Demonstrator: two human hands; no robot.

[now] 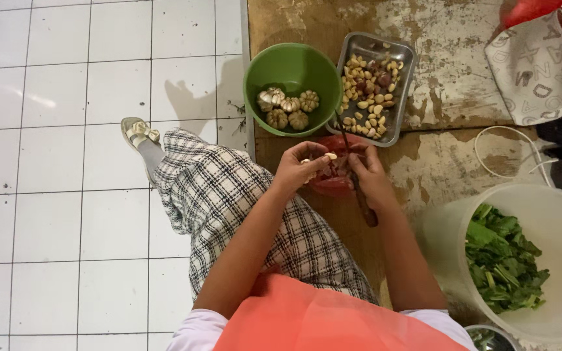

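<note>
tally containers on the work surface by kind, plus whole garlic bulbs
Green bowl: 1
Metal tray: 1
White bucket: 1
Whole garlic bulbs: 5, all in the green bowl
Total: 8

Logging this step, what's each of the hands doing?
Left hand: closed on a garlic clove.
Right hand: closed on a knife.

pale garlic clove (330, 156) at fingertips, wooden-handled knife (358, 188) angled

garlic bulbs (289, 106) in bowl (292, 60), tray (404, 54) right
</note>
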